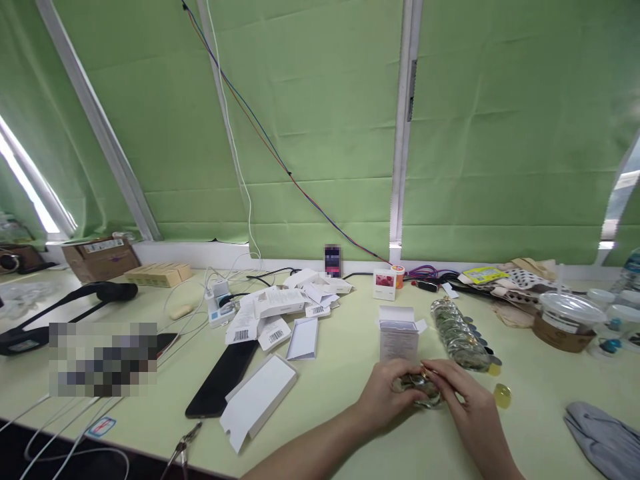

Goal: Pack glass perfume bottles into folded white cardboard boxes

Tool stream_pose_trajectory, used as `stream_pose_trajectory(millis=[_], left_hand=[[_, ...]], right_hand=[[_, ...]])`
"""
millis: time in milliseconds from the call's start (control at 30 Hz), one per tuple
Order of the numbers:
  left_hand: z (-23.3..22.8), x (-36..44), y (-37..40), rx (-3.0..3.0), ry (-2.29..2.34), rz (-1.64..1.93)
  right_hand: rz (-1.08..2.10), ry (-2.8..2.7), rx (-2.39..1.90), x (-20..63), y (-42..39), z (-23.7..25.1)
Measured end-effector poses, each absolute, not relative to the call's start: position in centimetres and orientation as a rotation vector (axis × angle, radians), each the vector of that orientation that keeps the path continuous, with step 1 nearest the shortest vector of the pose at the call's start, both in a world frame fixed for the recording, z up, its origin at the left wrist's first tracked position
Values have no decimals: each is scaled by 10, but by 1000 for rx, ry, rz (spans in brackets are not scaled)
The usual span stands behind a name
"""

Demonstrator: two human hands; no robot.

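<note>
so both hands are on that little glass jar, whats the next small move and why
Probably steady the small glass jar with the left hand while the right hand works the gold piece at its top: both hands pinch it there, and similar jars lie in a row just behind.

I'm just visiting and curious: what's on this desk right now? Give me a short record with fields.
Left hand: closed on a small glass jar, together with the right hand
Right hand: fingers on the jar's gold top
Behind the hands: open white box, standing upright
Right of box: row of glass jars
Near right hand: small yellow cap, lying apart
Left side: black phone, flat white cartons
Surface: pale green table
</note>
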State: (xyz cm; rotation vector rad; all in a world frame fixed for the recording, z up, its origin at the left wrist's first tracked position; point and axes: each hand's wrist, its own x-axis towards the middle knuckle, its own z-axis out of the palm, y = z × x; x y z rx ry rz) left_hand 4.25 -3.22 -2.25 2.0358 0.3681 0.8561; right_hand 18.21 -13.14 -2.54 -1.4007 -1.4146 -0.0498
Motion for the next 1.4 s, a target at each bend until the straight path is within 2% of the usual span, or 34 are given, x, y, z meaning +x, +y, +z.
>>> stream_pose_trajectory(millis=[500, 1033, 1233, 1400], left_hand=[[-22, 42, -33, 2007, 375, 867], [-19, 43, -33, 2010, 386, 838], [-17, 42, -35, 2020, 388, 831], [-17, 42, -35, 2006, 378, 825]], right_hand=[[-29, -1468, -1387, 185, -132, -31], [-440, -1541, -1467, 173, -128, -23], [-306, -1493, -1502, 169, -128, -16], [-31, -1396, -1511, 171, -129, -16]])
